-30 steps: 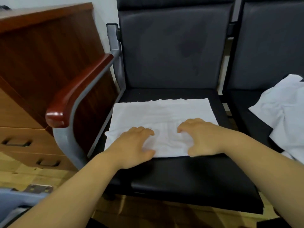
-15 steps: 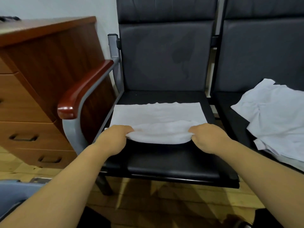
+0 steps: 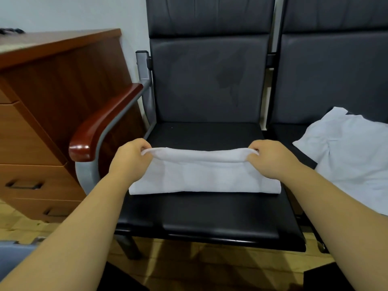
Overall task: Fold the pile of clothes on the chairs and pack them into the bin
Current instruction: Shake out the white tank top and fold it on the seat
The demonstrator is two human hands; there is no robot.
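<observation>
On the left seat (image 3: 210, 217), both hands, left (image 3: 131, 159) and right (image 3: 270, 159), pinch the half-folded cloth (image 3: 204, 175); unfolded clothes (image 3: 352, 154) remain right; bin not visible.

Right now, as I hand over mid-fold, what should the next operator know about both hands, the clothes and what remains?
Left hand: pinches the left end of the far edge of the part-folded white cloth garment.
Right hand: pinches the right end of that edge.
The garment lies on the black padded chair seat, its far edge lifted.
Crumpled white clothes lie unfolded on the next seat to the right.
Done: this garment is partly folded.
Left: finish this fold, fold the rest, pack everything; the bin is not in view.
</observation>
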